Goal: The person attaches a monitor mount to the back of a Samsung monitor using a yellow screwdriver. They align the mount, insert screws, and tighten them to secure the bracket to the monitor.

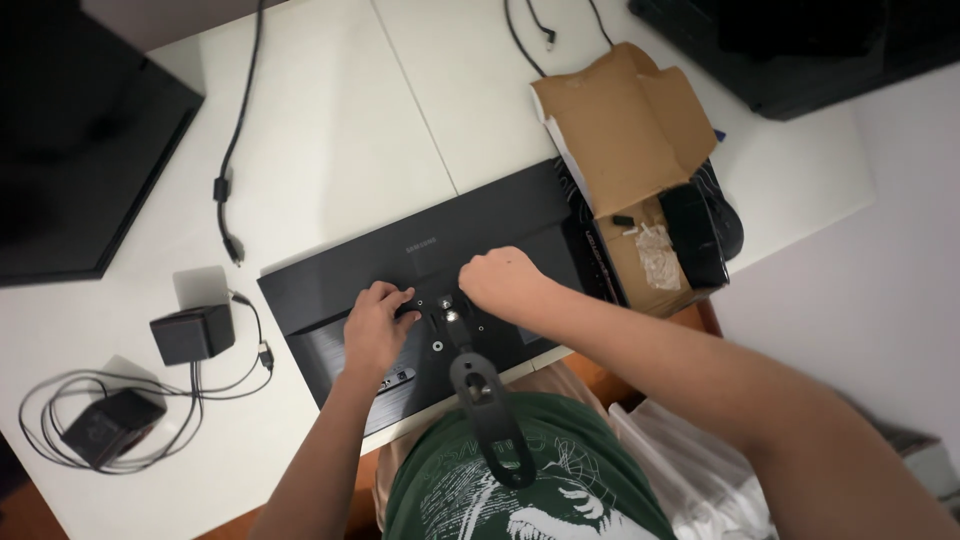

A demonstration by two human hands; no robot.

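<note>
A black computer monitor [470, 230] lies face down on the white table [330, 130], its back toward me. A dark stand arm [490, 410] sticks out from the mount in the middle of its back, toward my body. My left hand [375, 330] rests flat on the monitor's back just left of the mount, fingers spread a little. My right hand [500, 280] is curled into a fist right above the mount; I cannot see what is inside it.
An open cardboard box [625, 130] with black parts and a small plastic bag stands right of the monitor. Two black power adapters [192, 333] [108, 425] with coiled cables lie at the left. Another cable [228, 170] runs across the table. Dark screens sit at both far corners.
</note>
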